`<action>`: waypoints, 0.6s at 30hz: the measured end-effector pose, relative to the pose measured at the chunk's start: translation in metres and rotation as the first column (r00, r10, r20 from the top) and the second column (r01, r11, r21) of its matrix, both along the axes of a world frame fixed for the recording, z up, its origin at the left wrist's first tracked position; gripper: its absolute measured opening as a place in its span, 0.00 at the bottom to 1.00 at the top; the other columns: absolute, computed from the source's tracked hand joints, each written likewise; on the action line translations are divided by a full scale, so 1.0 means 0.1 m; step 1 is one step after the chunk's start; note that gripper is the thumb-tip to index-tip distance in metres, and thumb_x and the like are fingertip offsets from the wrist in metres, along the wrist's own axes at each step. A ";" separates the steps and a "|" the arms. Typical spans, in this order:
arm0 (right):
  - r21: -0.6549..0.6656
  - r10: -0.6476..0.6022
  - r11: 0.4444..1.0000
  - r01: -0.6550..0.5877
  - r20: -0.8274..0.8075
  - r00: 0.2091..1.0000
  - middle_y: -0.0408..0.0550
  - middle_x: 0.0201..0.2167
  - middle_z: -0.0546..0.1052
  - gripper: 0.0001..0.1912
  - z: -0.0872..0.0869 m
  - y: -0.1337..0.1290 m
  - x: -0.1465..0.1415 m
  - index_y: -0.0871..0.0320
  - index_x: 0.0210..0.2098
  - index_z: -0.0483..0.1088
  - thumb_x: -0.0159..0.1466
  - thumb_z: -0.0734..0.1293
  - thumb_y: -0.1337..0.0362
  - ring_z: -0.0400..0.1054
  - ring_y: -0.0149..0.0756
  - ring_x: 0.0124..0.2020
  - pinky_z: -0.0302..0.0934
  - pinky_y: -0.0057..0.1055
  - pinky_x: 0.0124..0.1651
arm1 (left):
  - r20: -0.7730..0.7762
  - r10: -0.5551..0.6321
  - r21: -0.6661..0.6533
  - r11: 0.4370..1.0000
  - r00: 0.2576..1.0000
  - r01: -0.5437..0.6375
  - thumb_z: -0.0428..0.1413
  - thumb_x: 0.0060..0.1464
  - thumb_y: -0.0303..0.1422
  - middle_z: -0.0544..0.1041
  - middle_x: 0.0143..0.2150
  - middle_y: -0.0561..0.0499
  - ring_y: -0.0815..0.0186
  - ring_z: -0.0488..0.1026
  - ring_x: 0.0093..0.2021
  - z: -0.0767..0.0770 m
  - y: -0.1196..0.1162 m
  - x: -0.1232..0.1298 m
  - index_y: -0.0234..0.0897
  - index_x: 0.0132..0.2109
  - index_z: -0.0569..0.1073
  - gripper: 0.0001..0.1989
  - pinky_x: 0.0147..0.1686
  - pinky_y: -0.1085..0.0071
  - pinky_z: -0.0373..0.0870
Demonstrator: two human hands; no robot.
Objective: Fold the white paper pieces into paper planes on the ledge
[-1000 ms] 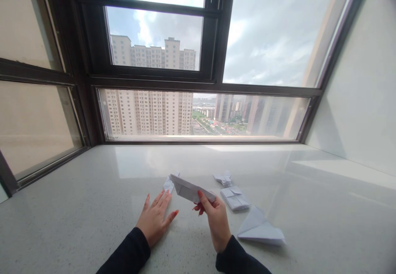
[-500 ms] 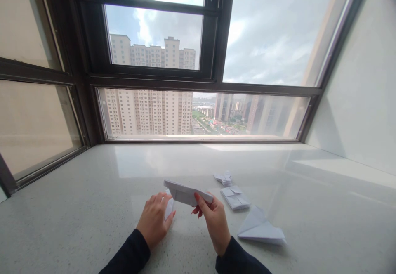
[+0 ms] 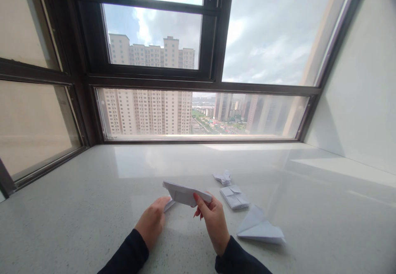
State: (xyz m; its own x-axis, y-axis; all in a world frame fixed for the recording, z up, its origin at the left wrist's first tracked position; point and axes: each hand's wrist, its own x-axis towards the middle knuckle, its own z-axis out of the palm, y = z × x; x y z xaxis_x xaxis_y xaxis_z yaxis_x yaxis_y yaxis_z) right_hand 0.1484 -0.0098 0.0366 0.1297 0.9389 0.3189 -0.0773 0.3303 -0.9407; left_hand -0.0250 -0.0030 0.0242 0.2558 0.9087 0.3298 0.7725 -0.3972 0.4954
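My right hand (image 3: 213,219) pinches a long folded white paper (image 3: 183,194) between thumb and fingers, holding it tilted above the sill. My left hand (image 3: 152,220) is closed on a second, smaller folded paper (image 3: 169,204), of which only one end shows past the fingers. The larger folded paper hangs just above and to the right of that end. To the right of my right hand lie a folded paper plane (image 3: 260,227), a flat square folded paper (image 3: 234,197) and a small crumpled-looking folded paper (image 3: 223,178).
The pale speckled stone sill (image 3: 77,220) spreads under everything. Dark window frames (image 3: 204,86) stand along its back and left sides, with tall buildings (image 3: 148,111) outside. A white wall (image 3: 361,88) bounds the right side.
The fingers of my left hand have closed around the smaller folded paper, turning it and tipping it up. My right hand holds its paper almost unmoved.
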 end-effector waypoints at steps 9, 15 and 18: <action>-0.013 -0.107 0.994 0.107 0.010 0.994 0.42 0.14 0.67 0.16 -0.02 0.04 0.04 0.63 0.22 0.69 0.50 0.66 0.53 0.57 0.28 0.16 0.50 0.24 0.16 | 0.720 0.044 -0.188 0.973 0.692 0.133 0.51 0.44 0.32 0.76 0.36 0.46 0.60 0.72 0.38 0.14 -0.05 0.08 0.33 0.44 0.69 0.17 0.38 0.68 0.68; 0.003 -0.003 1.000 0.004 -0.089 0.996 0.47 0.24 0.74 0.17 -0.01 0.05 0.03 0.62 0.31 0.72 0.49 0.67 0.55 0.63 0.33 0.25 0.58 0.28 0.26 | 0.752 -0.021 -0.187 0.952 0.659 0.244 0.54 0.42 0.31 0.76 0.33 0.47 0.59 0.71 0.37 0.12 -0.11 0.14 0.34 0.35 0.72 0.10 0.38 0.67 0.65; -0.029 0.054 0.998 -0.058 -0.116 0.992 0.45 0.20 0.72 0.15 0.01 0.04 0.02 0.62 0.26 0.72 0.48 0.67 0.55 0.62 0.32 0.23 0.58 0.28 0.25 | 0.781 -0.029 -0.198 0.936 0.624 0.292 0.54 0.42 0.30 0.75 0.28 0.49 0.62 0.71 0.32 0.11 -0.10 0.14 0.34 0.29 0.71 0.04 0.34 0.69 0.65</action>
